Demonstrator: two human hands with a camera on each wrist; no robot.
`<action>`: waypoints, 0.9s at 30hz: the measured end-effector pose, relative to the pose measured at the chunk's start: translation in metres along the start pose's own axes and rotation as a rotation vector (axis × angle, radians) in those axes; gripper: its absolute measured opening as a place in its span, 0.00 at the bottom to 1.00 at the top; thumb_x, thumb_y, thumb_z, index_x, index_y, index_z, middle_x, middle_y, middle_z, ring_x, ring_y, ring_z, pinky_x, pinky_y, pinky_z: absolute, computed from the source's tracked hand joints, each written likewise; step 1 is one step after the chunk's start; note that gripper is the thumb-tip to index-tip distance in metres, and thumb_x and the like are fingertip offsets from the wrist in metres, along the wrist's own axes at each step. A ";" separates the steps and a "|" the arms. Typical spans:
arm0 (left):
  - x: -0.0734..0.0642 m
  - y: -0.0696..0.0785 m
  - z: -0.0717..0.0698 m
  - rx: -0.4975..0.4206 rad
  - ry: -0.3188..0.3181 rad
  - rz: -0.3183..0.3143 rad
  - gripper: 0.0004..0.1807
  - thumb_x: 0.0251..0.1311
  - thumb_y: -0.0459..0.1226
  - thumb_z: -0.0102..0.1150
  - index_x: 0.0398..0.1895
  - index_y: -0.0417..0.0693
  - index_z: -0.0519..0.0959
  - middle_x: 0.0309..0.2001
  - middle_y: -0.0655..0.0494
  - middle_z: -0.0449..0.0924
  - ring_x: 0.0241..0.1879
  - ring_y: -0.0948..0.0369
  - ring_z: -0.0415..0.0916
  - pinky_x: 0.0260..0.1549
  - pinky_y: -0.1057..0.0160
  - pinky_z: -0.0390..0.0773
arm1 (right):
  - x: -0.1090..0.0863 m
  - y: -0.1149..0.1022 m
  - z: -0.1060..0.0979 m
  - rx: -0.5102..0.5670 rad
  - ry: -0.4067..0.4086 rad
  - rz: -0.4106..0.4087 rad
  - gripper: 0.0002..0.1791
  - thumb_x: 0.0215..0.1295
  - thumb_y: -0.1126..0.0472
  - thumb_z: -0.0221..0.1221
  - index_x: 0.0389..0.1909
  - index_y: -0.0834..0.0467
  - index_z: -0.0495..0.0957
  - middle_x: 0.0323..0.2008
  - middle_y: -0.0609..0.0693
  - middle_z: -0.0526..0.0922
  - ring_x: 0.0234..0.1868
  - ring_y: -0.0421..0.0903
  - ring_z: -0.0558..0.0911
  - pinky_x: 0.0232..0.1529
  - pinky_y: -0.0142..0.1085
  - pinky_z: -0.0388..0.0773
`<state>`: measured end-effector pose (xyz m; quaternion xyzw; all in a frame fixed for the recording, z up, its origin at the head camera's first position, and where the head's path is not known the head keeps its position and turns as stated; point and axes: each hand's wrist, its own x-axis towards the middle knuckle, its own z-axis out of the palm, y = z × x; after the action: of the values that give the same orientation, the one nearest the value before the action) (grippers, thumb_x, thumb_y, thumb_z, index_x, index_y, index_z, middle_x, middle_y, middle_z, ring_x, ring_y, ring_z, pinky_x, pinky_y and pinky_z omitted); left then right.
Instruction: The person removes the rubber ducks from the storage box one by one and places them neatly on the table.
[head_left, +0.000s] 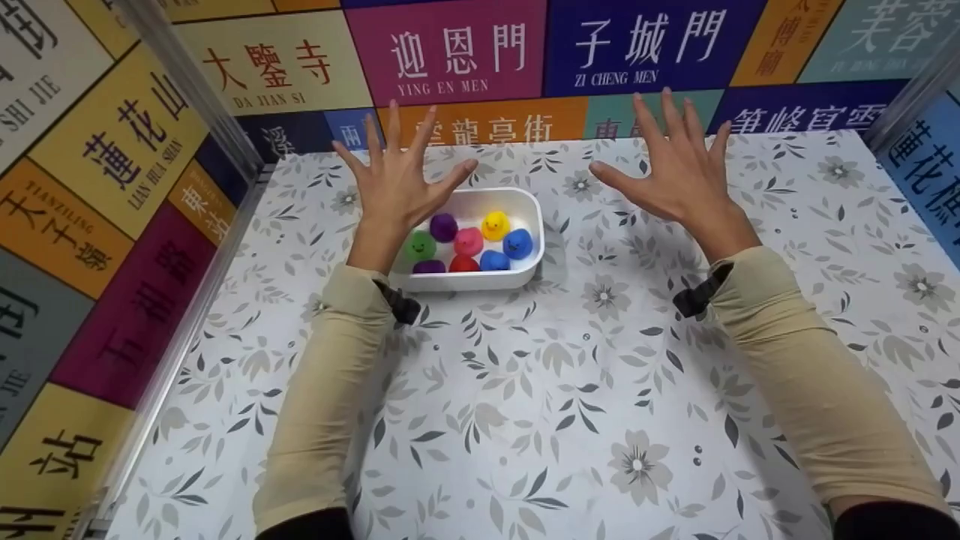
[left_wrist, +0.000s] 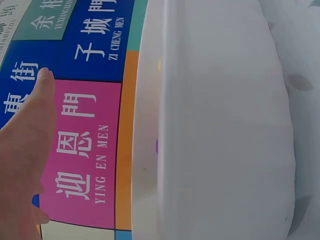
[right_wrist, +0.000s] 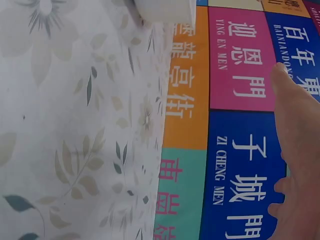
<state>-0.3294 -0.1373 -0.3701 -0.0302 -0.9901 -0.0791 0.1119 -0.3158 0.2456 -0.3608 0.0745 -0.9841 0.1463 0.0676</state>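
My left hand [head_left: 397,184] spreads its fingers over the left end of a white rectangular tub [head_left: 480,282], palm down and holding nothing. Inside the tub lie several small toy ducks: a yellow duck [head_left: 495,225], a pink duck [head_left: 469,241], a green duck [head_left: 419,246], a blue duck [head_left: 517,244] and others in purple, red and blue. To the right of the tub, my right hand [head_left: 679,176] is held out with fingers spread wide and nothing in it. In the left wrist view the tub's side wall [left_wrist: 225,120] fills much of the picture, hiding most of the contents.
A white tablecloth [head_left: 525,420] with grey flowers and leaves covers the table. Colourful panels with Chinese lettering [head_left: 450,52] stand along the back and both sides. Black wrist straps [head_left: 694,296] sit at both cuffs of the beige sleeves.
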 end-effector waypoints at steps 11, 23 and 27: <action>-0.013 0.001 -0.001 -0.009 0.144 0.077 0.53 0.64 0.83 0.33 0.89 0.78 0.46 0.91 0.52 0.39 0.90 0.45 0.39 0.81 0.27 0.27 | -0.017 -0.014 0.010 0.165 0.161 -0.067 0.56 0.66 0.18 0.54 0.88 0.40 0.52 0.89 0.51 0.48 0.89 0.59 0.49 0.84 0.69 0.41; -0.026 -0.014 0.007 -0.088 0.214 0.080 0.47 0.69 0.76 0.41 0.87 0.70 0.59 0.88 0.51 0.56 0.84 0.45 0.58 0.84 0.36 0.48 | -0.030 -0.038 0.023 0.330 0.230 -0.126 0.40 0.74 0.34 0.61 0.80 0.46 0.67 0.77 0.53 0.74 0.78 0.58 0.71 0.73 0.64 0.70; -0.031 -0.023 0.013 -0.128 0.205 0.053 0.44 0.72 0.72 0.44 0.85 0.65 0.62 0.86 0.51 0.59 0.83 0.46 0.61 0.83 0.39 0.54 | -0.035 -0.044 0.029 0.349 0.198 -0.132 0.36 0.76 0.39 0.60 0.80 0.47 0.67 0.76 0.53 0.75 0.77 0.57 0.73 0.72 0.63 0.72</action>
<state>-0.3042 -0.1589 -0.3928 -0.0554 -0.9653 -0.1417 0.2124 -0.2779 0.1999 -0.3817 0.1344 -0.9254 0.3164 0.1595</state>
